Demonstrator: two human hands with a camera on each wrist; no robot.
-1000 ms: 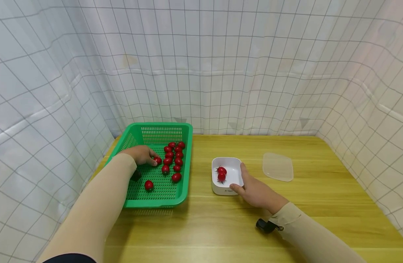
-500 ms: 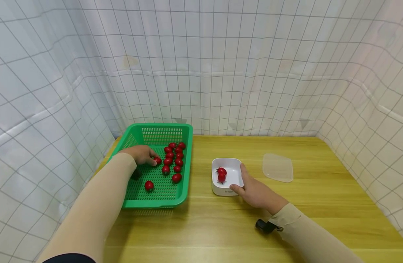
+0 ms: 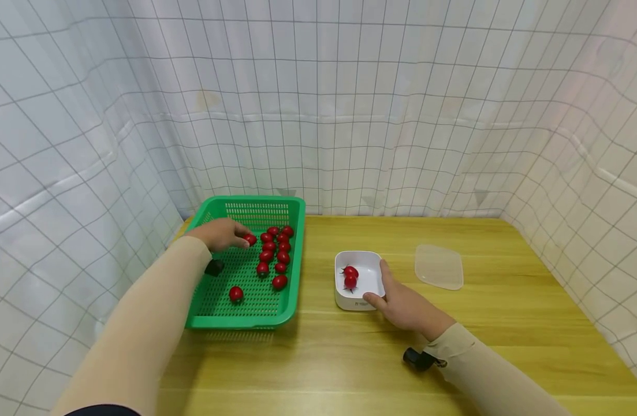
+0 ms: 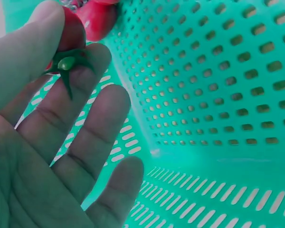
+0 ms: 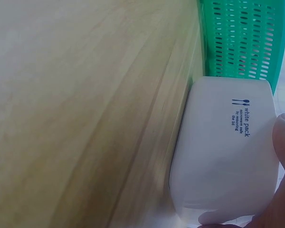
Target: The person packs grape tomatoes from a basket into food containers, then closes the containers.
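Observation:
In the head view, my left hand reaches into the green plastic basket and pinches a cherry tomato between thumb and fingers. The left wrist view shows that tomato's green calyx pointing toward the palm, with the other fingers loosely spread. Several cherry tomatoes lie along the basket's right side, and a single tomato lies nearer its front. My right hand grips the right side of a white food container, thumb at the front rim. Two tomatoes are inside it, toward the left.
A translucent lid lies flat on the wooden table, right of the container. White grid-patterned curtains surround the table at the back and sides. A black wrist device hangs below the right sleeve.
My left hand has risen slightly toward the back of the basket, carrying the pinched tomato with it. The right hand and the container hold their place.

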